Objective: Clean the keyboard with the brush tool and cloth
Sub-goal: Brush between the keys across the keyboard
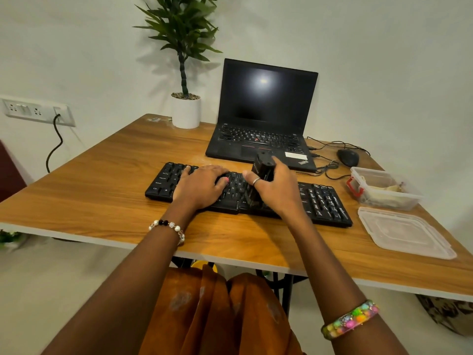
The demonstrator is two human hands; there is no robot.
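Setting: your home-office desk. Evidence: wooden table (pixel 107 180), open laptop (pixel 263 114), external keyboard (pixel 322 201), mouse (pixel 348 157), potted plant (pixel 185 73), wall socket panel (pixel 35 111).

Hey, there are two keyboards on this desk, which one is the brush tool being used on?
The separate black keyboard nearest the desk's front edge: the right hand holds the brush tool on it. The laptop behind has its keyboard untouched.

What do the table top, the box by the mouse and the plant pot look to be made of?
Table: wood-grain laminate over a board, judging by the printed-looking grain and pale edge; semi-matte.
Box: clear, slightly cloudy plastic; its contents show through the walls.
Pot: smooth matte white, ceramic or plastic; the look leaves that open.
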